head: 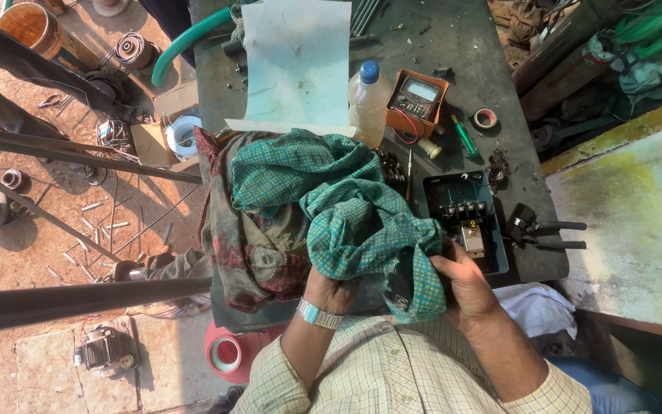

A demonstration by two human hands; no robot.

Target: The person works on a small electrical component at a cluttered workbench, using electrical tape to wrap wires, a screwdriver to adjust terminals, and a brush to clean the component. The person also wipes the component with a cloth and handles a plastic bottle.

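1. The left hand (332,293), a metal watch (319,313) on its wrist, is gripping the green patterned cloth (339,207) from underneath; its fingers are buried in the folds, so how tightly they are closing cannot be told.
2. The right hand (465,285) is wrapping around a small dark object (400,290) half covered by the cloth's lower edge, the fingers curling shut on it and the thumb lying along the fabric.
3. The cloth is lying bunched on the dark workbench (499,100), its bulk spreading toward 11 o'clock from the hands, its long axis running from 10 o'clock to 4 o'clock.
4. The dark object is sitting between the two hands, at 9 o'clock from the right hand and nearer to it than to the left.
5. An open black switch box (465,218) is lying just beyond the right hand at 12 o'clock, with black pliers (542,230) at 2 o'clock.
6. Farther up the bench, a plastic bottle (367,103) and an orange meter (417,100) are standing near each other, well apart from the hands, with a green screwdriver (465,138) nearby.
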